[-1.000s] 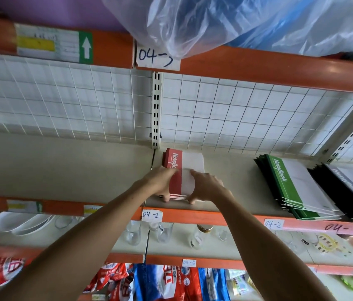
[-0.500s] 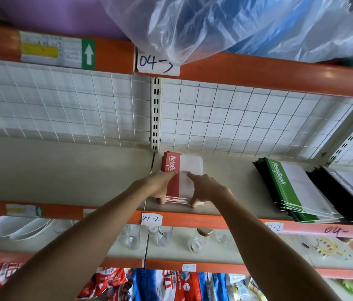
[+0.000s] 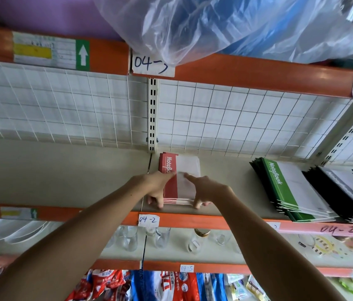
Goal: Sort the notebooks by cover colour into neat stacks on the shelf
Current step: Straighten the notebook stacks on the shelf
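Note:
A stack of red notebooks (image 3: pixel 181 168) lies flat on the beige shelf (image 3: pixel 62 177), just right of the white upright post. My left hand (image 3: pixel 157 187) grips the stack's near left corner, fingers laid over the red spine strip and thumb at the front edge. My right hand (image 3: pixel 203 191) holds the near right corner, forefinger stretched across the white cover. Further right, a slanted stack of green notebooks (image 3: pixel 279 187) leans beside a stack of black notebooks (image 3: pixel 342 192).
A white wire grid (image 3: pixel 225 118) backs the shelf. An orange beam (image 3: pixel 247 74) runs overhead with a plastic bag (image 3: pixel 225 27) hanging over it. Below the orange front rail (image 3: pixel 106 216) stand glass cups (image 3: pixel 132 237) and a jar; snack packets fill the lowest level.
Both hands stay on the red stack while the view has drifted slightly. My forefingers now stretch further across the cover, and the stack sits squarer.

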`<state>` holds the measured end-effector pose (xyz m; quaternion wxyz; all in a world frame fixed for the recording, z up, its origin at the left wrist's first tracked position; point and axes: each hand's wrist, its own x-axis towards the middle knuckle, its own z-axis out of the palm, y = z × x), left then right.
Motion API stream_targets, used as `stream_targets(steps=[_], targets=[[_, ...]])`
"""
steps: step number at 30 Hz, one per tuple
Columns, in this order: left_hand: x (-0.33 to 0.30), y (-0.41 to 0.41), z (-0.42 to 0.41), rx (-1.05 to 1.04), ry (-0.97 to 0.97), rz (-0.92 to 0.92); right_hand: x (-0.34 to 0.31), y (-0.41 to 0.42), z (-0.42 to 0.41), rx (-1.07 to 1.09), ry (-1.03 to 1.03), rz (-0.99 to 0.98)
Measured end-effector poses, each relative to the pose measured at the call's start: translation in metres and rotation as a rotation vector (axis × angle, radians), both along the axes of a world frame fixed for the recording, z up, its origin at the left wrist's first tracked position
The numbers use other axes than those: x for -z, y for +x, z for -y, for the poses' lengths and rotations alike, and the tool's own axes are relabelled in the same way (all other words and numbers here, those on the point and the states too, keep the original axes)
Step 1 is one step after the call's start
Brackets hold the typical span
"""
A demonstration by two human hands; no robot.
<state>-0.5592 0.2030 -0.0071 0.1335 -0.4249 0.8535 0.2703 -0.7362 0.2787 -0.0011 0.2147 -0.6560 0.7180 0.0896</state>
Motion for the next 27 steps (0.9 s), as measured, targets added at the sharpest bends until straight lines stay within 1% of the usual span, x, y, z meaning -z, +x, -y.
stream_targets(steps=[7,12,14,16,17,19,21,22,24,27], targets=[[-0.001,0.004,-0.001,0.001,0.014,-0.069,0.009,-0.013,0.001,0.038,-0.029,0.086],[-0.002,0.006,0.004,0.027,0.081,-0.054,0.0,-0.008,-0.001,0.034,0.072,0.083],[-0.005,0.008,0.012,0.021,0.141,-0.029,-0.006,-0.01,0.001,0.12,0.117,0.181],[-0.008,0.01,0.023,-0.026,0.141,-0.05,-0.01,-0.014,0.005,0.249,0.089,0.295],[-0.01,0.011,0.026,-0.054,0.103,-0.089,-0.012,-0.016,0.006,0.299,0.051,0.334],[-0.008,0.01,0.029,-0.13,0.05,-0.221,-0.017,-0.017,0.005,0.329,-0.071,0.379],[0.0,0.003,0.027,-0.253,0.104,-0.38,-0.011,-0.017,0.008,0.396,-0.179,0.433],[0.006,0.0,0.025,-0.309,0.126,-0.429,-0.005,-0.017,0.012,0.468,-0.202,0.478],[0.017,-0.004,0.023,-0.388,0.111,-0.455,0.006,-0.018,0.02,0.555,-0.221,0.537],[0.021,-0.001,0.027,-0.437,0.094,-0.473,0.008,-0.018,0.031,0.526,-0.178,0.526]])
